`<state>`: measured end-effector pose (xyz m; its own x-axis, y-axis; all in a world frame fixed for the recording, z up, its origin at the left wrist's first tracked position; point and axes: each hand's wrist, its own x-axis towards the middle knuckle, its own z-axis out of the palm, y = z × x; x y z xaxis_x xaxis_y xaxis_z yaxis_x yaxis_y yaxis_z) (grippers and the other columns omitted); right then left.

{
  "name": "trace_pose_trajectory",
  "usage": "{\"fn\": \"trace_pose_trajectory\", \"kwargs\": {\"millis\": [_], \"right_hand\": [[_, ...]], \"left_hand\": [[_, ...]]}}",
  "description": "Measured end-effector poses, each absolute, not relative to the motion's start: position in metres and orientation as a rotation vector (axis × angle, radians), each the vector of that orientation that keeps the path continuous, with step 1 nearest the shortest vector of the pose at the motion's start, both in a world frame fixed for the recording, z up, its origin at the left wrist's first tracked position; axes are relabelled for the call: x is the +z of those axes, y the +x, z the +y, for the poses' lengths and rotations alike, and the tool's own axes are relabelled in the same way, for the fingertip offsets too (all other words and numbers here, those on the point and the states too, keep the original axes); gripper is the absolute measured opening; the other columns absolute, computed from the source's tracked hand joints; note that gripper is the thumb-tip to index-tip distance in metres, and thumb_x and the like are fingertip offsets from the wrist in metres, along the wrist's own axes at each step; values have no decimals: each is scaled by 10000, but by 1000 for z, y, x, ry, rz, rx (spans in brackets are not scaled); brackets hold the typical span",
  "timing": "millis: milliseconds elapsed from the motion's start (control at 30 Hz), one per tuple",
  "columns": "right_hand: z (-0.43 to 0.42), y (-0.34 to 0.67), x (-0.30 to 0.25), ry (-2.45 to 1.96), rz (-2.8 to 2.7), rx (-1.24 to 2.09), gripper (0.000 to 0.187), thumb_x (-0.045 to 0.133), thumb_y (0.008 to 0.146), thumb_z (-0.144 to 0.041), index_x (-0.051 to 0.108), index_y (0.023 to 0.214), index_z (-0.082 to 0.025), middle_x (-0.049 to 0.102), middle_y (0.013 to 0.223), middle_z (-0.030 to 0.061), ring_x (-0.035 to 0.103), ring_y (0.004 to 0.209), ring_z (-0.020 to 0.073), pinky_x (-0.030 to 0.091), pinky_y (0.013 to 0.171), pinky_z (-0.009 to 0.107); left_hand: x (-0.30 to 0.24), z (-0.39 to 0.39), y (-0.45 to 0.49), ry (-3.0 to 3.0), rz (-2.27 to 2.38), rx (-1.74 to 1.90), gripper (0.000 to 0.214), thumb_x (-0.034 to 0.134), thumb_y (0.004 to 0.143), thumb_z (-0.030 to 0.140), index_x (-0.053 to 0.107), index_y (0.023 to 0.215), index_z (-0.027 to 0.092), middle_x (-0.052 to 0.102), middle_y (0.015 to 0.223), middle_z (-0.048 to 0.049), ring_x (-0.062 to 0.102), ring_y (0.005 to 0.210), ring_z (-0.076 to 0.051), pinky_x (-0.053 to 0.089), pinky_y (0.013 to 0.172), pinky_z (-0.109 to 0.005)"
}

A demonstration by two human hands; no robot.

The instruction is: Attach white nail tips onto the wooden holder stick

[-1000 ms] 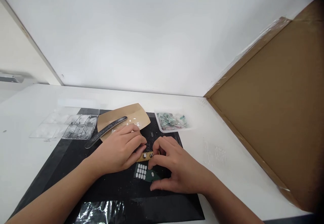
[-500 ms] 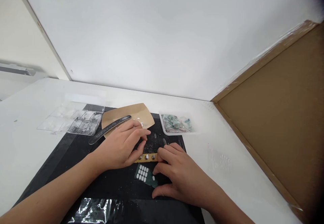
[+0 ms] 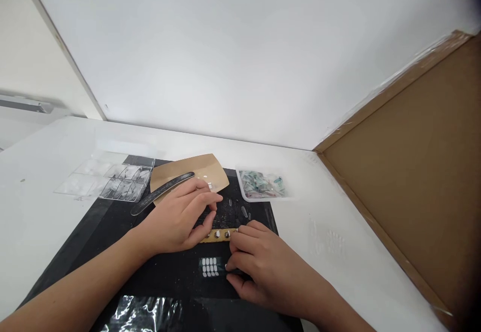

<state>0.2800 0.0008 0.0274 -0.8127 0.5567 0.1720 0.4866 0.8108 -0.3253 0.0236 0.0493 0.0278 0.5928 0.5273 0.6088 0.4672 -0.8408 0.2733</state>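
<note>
A small dark green sheet [image 3: 221, 267] with rows of white ovals [image 3: 210, 267] sits low on the black mat [image 3: 169, 277], its right end at the fingers of the right hand [image 3: 259, 267]. That hand's thumb and forefinger are pinched together on this end, covering part of it. Just beyond the sheet lies a tan strip [image 3: 212, 240] bearing a row of metallic studs [image 3: 227, 234], some with white on top; the right hand's other fingers curl over its right end.

The left hand [image 3: 180, 219] is by the strip's left end, its thumb close to the studs. Its forefinger stretches out past the thumb with a gap between them — whether the curled fingers grip anything, I cannot tell.

Farther out, a few clear slips [image 3: 244, 212] lie on the mat near the right hand. Beyond the left hand is a brown sheet [image 3: 205, 164] with small white pieces [image 3: 209, 185] on it and a dark curved file [image 3: 161, 193] across it. To its left stands a clear compartment box [image 3: 126, 182] with pale pieces inside; to its right, a white tub [image 3: 243, 192] of greenish translucent pieces [image 3: 259, 183]. The white surface [image 3: 293, 247] runs back to a white wall [image 3: 225, 61] — with a cardboard panel [image 3: 409, 172] on the right.
</note>
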Motion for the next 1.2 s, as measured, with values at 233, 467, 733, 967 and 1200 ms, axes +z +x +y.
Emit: {"fn": "trace_pose_trajectory", "kwargs": {"millis": [233, 467, 733, 967, 1200], "right_hand": [[4, 278, 38, -682, -2561, 280, 93, 672, 914, -148, 664, 845, -210, 633, 860, 6, 522, 748, 153, 383, 691, 324], [13, 285, 41, -686, -2229, 266, 211, 707, 883, -77, 656, 1025, -225, 634, 924, 24, 616, 815, 156, 500, 700, 294], [16, 285, 37, -736, -2082, 402, 180, 652, 942, -79, 634, 1042, -228, 620, 927, 23, 613, 832, 153, 525, 715, 283], [16, 280, 34, -764, -2021, 485, 148, 693, 941, -124, 633, 1024, -231, 625, 884, 8, 615, 763, 145, 539, 666, 279], [17, 280, 39, -740, -2005, 421, 176, 704, 929, -85, 679, 1020, -233, 643, 882, 18, 635, 732, 141, 542, 629, 274]], "left_hand": [[36, 45, 22, 2516, 776, 1142, 159, 521, 1014, 128, 639, 1111, 174, 711, 976, -88, 585, 1030, -259, 512, 961, -449], [50, 40, 21, 2205, 456, 1092, 414, 435, 1091, 491, 704, 1100, 177, 719, 953, -108, 597, 929, -256, 516, 890, -452], [47, 36, 34, 2248, 567, 1191, 82, 748, 939, 137, 710, 998, 179, 718, 876, -44, 630, 843, -172, 514, 789, -333], [40, 36, 36, 2247, 562, 1236, 57, 732, 967, 146, 744, 1011, 181, 728, 894, -55, 673, 857, -170, 550, 771, -302], [33, 35, 36, 2324, 514, 1263, 223, 681, 971, 79, 765, 1121, 220, 714, 940, -53, 681, 864, -161, 558, 790, -301]]}}
